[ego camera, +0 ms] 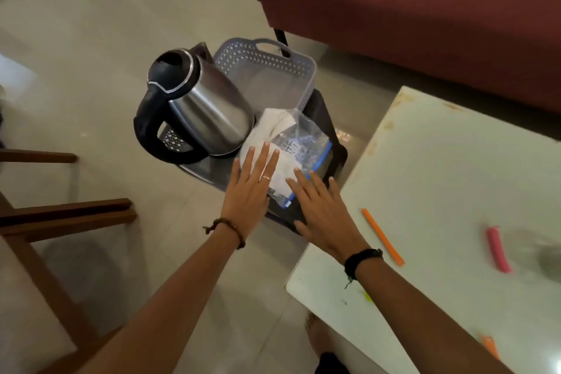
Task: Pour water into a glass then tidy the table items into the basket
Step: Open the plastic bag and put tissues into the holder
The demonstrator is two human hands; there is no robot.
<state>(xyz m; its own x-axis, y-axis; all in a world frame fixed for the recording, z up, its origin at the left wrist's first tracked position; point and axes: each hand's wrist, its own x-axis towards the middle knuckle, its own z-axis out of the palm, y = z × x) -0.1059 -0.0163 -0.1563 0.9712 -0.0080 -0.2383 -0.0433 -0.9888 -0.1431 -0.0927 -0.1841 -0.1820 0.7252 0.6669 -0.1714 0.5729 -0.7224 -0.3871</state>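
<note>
Basket (273, 70) of pale grey plastic with a perforated wall sits on a dark stool or low stand beside the white tabletop (440, 179), and a steel kettle (200, 106) with black handle leans in it, tilted. Next to the kettle lies a clear plastic bag (291, 146) with white contents and a blue edge. Both hands are flat with fingers spread and released: the left hand (249, 191) rests on the bag, the right hand (324, 209) just beside it. On the tabletop lie an orange stick (383, 237) and a pink clip (498, 249), well apart from the basket
</note>
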